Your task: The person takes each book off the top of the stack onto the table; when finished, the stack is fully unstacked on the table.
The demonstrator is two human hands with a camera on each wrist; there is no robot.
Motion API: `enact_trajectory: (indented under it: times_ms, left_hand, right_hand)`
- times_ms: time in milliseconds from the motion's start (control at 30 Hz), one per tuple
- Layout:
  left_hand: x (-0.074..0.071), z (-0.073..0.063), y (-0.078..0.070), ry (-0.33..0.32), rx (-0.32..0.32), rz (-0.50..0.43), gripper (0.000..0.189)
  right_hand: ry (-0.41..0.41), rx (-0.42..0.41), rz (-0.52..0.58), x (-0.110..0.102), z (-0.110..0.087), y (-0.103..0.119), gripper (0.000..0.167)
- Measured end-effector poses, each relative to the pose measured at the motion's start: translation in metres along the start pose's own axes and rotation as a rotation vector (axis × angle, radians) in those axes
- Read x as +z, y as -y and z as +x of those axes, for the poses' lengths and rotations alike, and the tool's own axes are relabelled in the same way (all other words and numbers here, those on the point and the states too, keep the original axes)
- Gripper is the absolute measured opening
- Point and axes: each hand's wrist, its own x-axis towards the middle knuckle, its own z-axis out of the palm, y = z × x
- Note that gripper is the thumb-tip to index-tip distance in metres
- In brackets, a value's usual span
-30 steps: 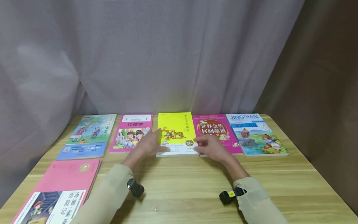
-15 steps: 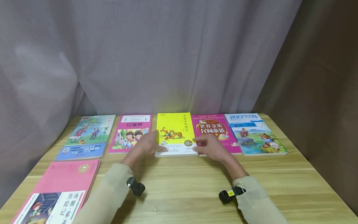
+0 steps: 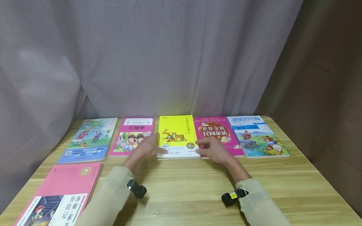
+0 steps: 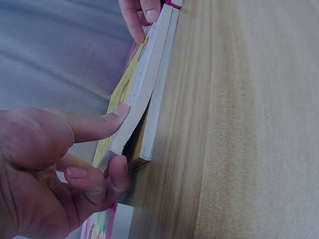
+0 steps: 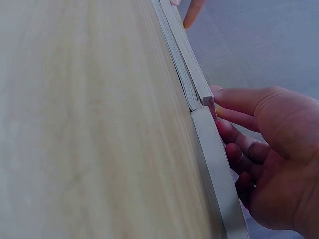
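Observation:
A yellow book [image 3: 176,127] with a tiger picture lies in the middle of the back row. In the left wrist view it sits on another book [image 4: 159,94], its near left corner raised so that a gap shows between the two. My left hand [image 3: 145,148] pinches that corner, thumb on the cover and fingers beneath. At the opposite near corner, my right hand [image 3: 216,150] grips the yellow book's right edge between thumb and forefinger. Its other fingers curl over the magenta book [image 3: 230,146] alongside.
Left of the yellow book lie a pink book [image 3: 133,138] and a blue-green book [image 3: 91,135]. A landscape-covered book [image 3: 260,138] is at the right. A larger pink book [image 3: 68,179] lies front left on the wooden table [image 3: 183,194]. A grey curtain [image 3: 169,56] hangs behind.
Both hands stay at the yellow book's near corners. Its left corner looks slightly more raised, with a sliver of the lower book showing. The whole head view has shifted a little.

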Motion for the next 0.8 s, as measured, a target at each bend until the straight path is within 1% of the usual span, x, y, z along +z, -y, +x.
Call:
enact_trajectory:
  times_ms: [133, 233, 333, 500, 633, 700, 800]
  left_hand:
    - [-0.004, -0.001, 0.006, 0.012, 0.017, -0.051, 0.091]
    - [-0.011, -0.004, 0.009, 0.029, 0.015, -0.127, 0.102]
    - [-0.017, -0.009, 0.013, 0.041, -0.013, -0.187, 0.103]
    - [-0.021, -0.015, 0.027, 0.054, -0.059, -0.255, 0.106]
    - [-0.022, -0.016, 0.037, 0.087, -0.067, -0.346, 0.104]
    - [-0.023, -0.017, 0.041, 0.105, -0.056, -0.392, 0.104]
    - [-0.027, -0.019, 0.046, 0.141, -0.034, -0.485, 0.104]
  right_hand:
    - [0.004, -0.017, -0.004, 0.001, 0.001, -0.001, 0.045]
    - [-0.004, -0.033, -0.006, 0.001, 0.001, -0.002, 0.043]
    - [-0.007, -0.039, -0.016, 0.0, 0.002, -0.002, 0.042]
    - [0.0, -0.006, -0.037, 0.001, 0.002, 0.0, 0.043]
    - [-0.003, 0.007, -0.057, 0.002, 0.001, 0.0, 0.042]
    - [-0.005, 0.008, -0.065, 0.003, 0.001, 0.0, 0.041]
    - [-0.009, -0.001, -0.075, 0.003, 0.002, 0.001, 0.04]
